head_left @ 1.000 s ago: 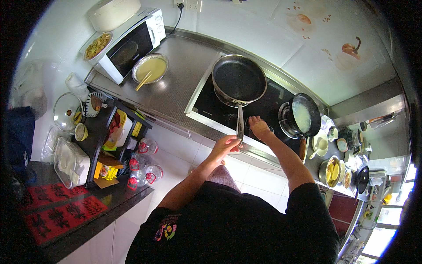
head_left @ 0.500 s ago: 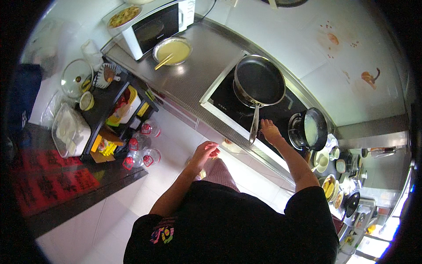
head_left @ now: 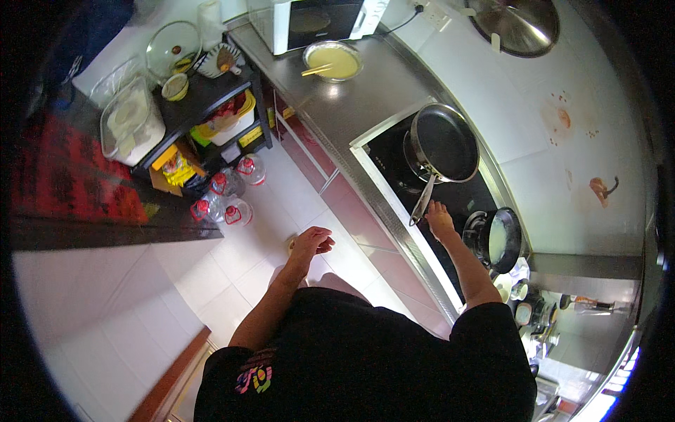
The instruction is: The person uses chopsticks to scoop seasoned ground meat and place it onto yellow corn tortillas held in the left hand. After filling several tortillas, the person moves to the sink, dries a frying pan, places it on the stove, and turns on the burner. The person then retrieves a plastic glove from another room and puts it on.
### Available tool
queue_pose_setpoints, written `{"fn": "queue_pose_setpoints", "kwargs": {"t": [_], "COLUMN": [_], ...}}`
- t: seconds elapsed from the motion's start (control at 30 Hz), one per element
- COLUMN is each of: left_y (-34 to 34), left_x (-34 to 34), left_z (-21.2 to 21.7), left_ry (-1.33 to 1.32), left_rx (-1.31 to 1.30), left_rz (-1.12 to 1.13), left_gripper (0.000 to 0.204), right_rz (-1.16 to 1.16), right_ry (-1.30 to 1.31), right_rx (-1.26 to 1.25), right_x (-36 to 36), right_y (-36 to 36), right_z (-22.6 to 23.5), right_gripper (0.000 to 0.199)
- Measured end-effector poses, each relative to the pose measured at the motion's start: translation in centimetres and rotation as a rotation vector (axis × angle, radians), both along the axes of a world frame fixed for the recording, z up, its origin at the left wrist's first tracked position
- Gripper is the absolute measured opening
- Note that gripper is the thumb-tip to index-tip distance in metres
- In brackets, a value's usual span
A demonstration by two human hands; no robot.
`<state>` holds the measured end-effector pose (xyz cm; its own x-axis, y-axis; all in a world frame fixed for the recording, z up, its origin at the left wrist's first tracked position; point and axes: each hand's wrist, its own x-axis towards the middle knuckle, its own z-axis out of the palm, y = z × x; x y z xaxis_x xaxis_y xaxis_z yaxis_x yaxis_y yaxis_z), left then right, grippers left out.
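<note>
My right hand (head_left: 440, 219) reaches over the black glass cooktop (head_left: 460, 200), fingers stretched forward and holding nothing. Close to its left lies the metal handle of a dark frying pan (head_left: 444, 144), which sits tilted in view on the far burner and looks bare inside. To the right of that hand stands a smaller black pan (head_left: 500, 240) with pale whitish liquid or food in it. My left hand (head_left: 313, 243) hangs in the air over the floor in front of the counter, its fingers loosely bent and apart, with nothing visible in it.
A bowl of yellow batter (head_left: 341, 63) with chopsticks stands by the white microwave (head_left: 281, 28). At left, a black shelf (head_left: 204, 105) holds a glass lid, bowls and a plastic tub (head_left: 133, 123). Several plastic bottles (head_left: 235, 211) stand on the floor. A round metal lid (head_left: 517, 24) hangs on the wall.
The whole view has turned and shifted, so the counter appears further right. My right hand stays over the cooktop beside the pan handle; my left hand still hangs free.
</note>
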<state>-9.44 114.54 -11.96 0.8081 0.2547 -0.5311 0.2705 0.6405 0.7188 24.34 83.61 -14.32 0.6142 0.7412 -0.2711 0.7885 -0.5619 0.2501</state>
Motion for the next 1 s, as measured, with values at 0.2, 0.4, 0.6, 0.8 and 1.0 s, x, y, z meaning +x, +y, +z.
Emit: {"fn": "queue_pose_setpoints", "kwargs": {"t": [0.2, 0.4, 0.6, 0.8, 1.0], "left_y": [-5.3, -11.7, -16.5, -18.1, -18.7], "left_x": [-4.8, -9.6, -14.9, -18.9, -21.1], "left_z": [-1.5, -4.8, -7.4, -8.4, -9.6], "left_ry": [-0.002, 0.115, 0.176, 0.189, 0.219], "left_rx": [-0.063, -0.162, -0.270, -0.300, -0.368], "left_rz": [0.123, 0.182, 0.326, 0.508, 0.625], "left_gripper": [0.023, 0.024, 0.023, 0.021, 0.018], "right_rz": [0.089, 0.030, 0.092, 0.103, 0.173], "right_ry": [-0.022, 0.020, -0.051, -0.020, -0.054], "right_rx": [-0.093, -0.008, -0.078, 0.113, 0.008], "right_x": [-0.1, 1.2, 2.1, 1.8, 2.6], "right_y": [0.5, -0.3, -0.7, -0.9, -1.4], "right_z": [1.2, -0.2, -1.4, -1.1, -1.4], "right_gripper": [0.052, 0.055, 0.054, 0.030, 0.036]}}
